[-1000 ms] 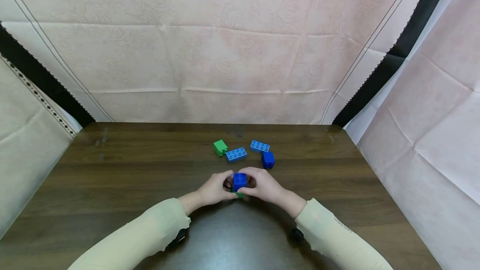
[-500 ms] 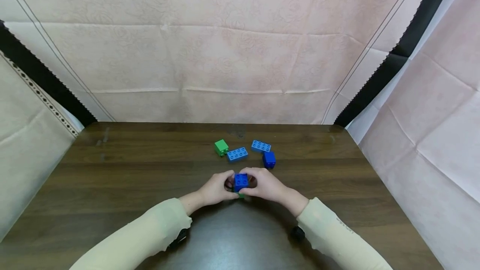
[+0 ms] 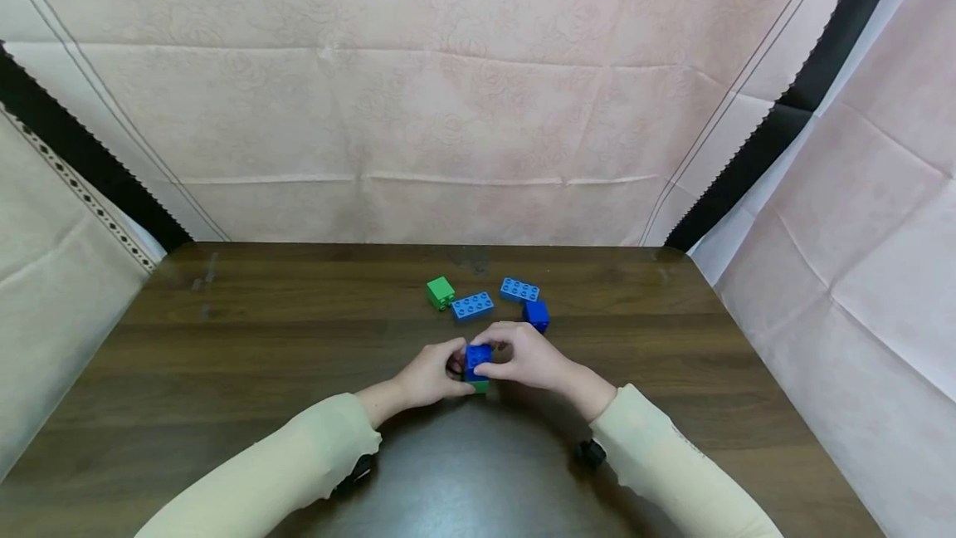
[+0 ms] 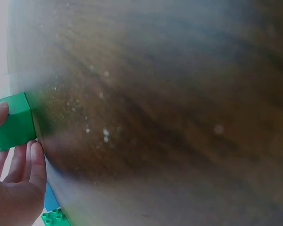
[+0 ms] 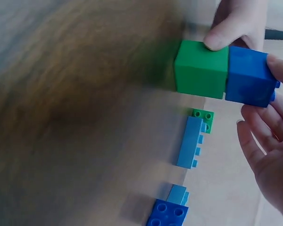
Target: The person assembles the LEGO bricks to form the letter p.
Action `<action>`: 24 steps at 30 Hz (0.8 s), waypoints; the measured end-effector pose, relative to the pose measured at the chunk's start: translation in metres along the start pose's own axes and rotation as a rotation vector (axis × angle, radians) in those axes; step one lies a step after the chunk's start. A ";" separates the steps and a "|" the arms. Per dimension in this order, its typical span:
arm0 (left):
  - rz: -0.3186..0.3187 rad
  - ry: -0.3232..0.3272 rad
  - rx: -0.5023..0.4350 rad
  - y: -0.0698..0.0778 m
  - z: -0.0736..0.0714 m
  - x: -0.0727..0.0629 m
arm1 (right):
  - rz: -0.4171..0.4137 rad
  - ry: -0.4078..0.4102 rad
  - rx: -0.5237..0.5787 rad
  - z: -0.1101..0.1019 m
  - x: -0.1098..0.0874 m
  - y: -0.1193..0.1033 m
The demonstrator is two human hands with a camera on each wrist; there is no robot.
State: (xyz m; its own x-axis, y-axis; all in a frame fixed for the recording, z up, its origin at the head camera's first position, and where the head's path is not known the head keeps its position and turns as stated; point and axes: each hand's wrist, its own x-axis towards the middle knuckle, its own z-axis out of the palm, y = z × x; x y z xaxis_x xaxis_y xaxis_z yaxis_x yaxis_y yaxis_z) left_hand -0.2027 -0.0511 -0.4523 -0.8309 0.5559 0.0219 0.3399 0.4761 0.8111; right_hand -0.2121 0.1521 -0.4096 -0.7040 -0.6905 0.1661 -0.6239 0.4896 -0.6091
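Observation:
A dark blue square brick sits on top of a green square brick at the middle of the table; the right wrist view has the green brick and the blue brick face to face along a thin seam. My left hand grips the lower, green brick from the left, its thumb on the near face. From the right, my right hand pinches the upper, blue brick between thumb and fingers. Its fingertips behind the brick are partly hidden in the head view.
Beyond the hands lie a green brick on its side, two light blue long bricks and a dark blue brick. The brown wooden table ends at a pale cloth wall.
My right hand has shifted slightly up and away from the green brick, baring more of it, while staying on the blue one. The left hand has stayed almost still.

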 end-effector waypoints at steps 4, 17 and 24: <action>0.008 0.001 0.009 0.000 0.000 0.000 | -0.020 -0.013 -0.037 -0.001 0.002 -0.005; -0.003 -0.007 0.017 0.002 -0.001 0.000 | 0.036 -0.024 0.044 0.002 0.001 0.002; -0.009 -0.009 0.015 0.002 -0.001 0.000 | 0.119 -0.028 0.104 0.003 -0.006 0.009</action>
State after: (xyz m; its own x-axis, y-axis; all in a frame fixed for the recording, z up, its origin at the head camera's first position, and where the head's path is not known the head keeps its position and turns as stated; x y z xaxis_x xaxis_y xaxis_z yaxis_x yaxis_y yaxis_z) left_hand -0.2028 -0.0505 -0.4504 -0.8301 0.5575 0.0089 0.3388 0.4918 0.8021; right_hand -0.2123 0.1587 -0.4185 -0.7603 -0.6461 0.0671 -0.4972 0.5123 -0.7003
